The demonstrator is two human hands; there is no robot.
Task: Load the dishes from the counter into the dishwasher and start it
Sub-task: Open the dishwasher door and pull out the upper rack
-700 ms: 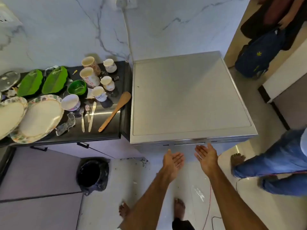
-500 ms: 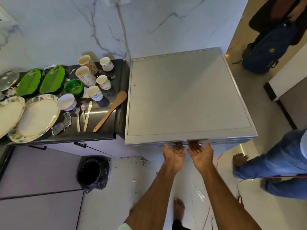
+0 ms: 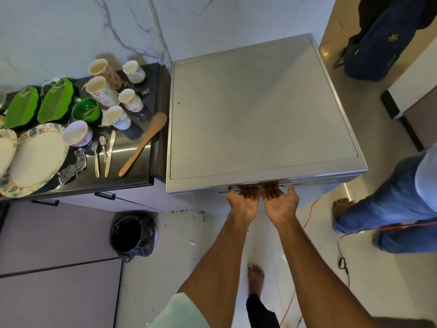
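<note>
The silver dishwasher (image 3: 260, 110) stands right of the dark counter (image 3: 139, 171), its door closed. My left hand (image 3: 243, 201) and my right hand (image 3: 279, 202) are side by side, palms up, at the door's top front edge (image 3: 319, 182). Their fingers hook in under that edge and are hidden there. On the counter lie two large plates (image 3: 37, 159), a white bowl (image 3: 76, 133), a green bowl (image 3: 86, 110), two green leaf-shaped dishes (image 3: 55, 100), several cups (image 3: 117, 117), a wooden spatula (image 3: 142, 143), a fork (image 3: 95, 157) and a knife (image 3: 110, 152).
A black-lined bin (image 3: 131, 235) sits on the floor left of my arms. Another person in jeans (image 3: 390, 197) stands at the right, near an orange cable (image 3: 309, 214). A blue backpack (image 3: 373, 48) rests at the far right. My bare foot (image 3: 255, 275) is below.
Both hands moved forward from the open floor to the dishwasher's front edge, and their fingers slid in under it. My view shifted closer to the machine.
</note>
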